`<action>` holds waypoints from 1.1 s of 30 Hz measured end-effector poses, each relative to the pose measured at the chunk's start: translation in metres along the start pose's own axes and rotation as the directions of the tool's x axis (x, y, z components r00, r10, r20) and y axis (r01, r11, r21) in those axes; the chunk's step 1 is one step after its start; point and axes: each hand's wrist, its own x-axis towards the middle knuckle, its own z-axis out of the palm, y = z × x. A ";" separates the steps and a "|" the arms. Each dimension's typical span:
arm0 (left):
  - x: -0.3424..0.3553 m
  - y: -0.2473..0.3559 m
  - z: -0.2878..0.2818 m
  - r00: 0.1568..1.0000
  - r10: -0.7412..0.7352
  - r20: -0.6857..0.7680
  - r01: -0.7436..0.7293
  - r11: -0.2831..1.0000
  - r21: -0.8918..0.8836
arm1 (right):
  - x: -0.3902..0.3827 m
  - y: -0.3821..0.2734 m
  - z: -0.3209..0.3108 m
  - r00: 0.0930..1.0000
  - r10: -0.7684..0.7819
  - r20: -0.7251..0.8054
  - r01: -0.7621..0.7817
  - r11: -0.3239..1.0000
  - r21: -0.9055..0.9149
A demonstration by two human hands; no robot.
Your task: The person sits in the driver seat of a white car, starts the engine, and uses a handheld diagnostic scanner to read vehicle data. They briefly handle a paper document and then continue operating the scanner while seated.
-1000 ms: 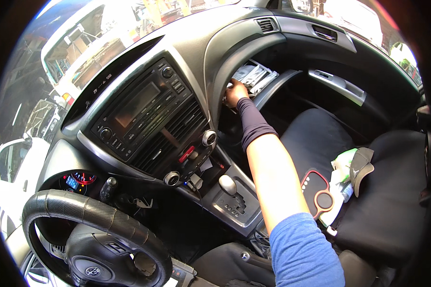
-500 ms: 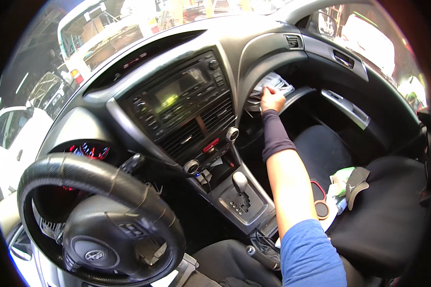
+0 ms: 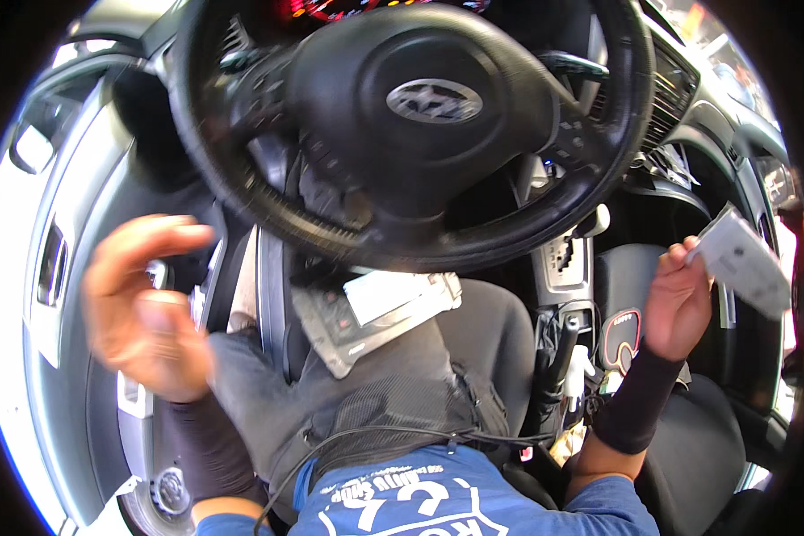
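Out to the right, my right hand (image 3: 679, 308) pinches a thin, flat whitish-grey booklet or packet (image 3: 743, 266) by its corner, above the passenger seat. My left hand (image 3: 152, 313) is raised by the driver's door, slightly blurred, its fingers curved and apart with nothing in them. On my lap, below the steering wheel (image 3: 420, 237), rests a flat grey device or case (image 3: 335, 344). A white paper (image 3: 386, 297) lies on top of it.
The gear lever (image 3: 591, 221) and handbrake (image 3: 563, 344) stand between the seats. A red-edged item (image 3: 622, 332) lies on the passenger seat (image 3: 701, 438). A thin black cable (image 3: 375, 431) crosses my waist. Papers (image 3: 674, 165) show in the open glove box.
The view has swung from the dashboard to the steering wheel and my lap. My right hand has left the glove box and now holds the booklet or packet. My left hand has come into view.
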 end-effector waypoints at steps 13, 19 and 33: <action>-0.086 0.032 -0.002 0.706 -0.562 0.431 0.673 0.343 -0.655 | -0.094 0.128 0.215 0.476 0.735 0.483 -0.421 0.672 -0.609; -0.083 -0.011 -0.041 0.676 -0.616 0.405 0.626 0.188 -0.757 | -0.032 0.090 0.185 0.800 0.506 0.321 -0.282 0.790 -0.544; -0.078 -0.035 -0.053 0.623 -0.642 0.447 0.680 0.161 -0.716 | -0.043 0.143 0.227 0.774 0.502 0.386 -0.116 0.712 -0.692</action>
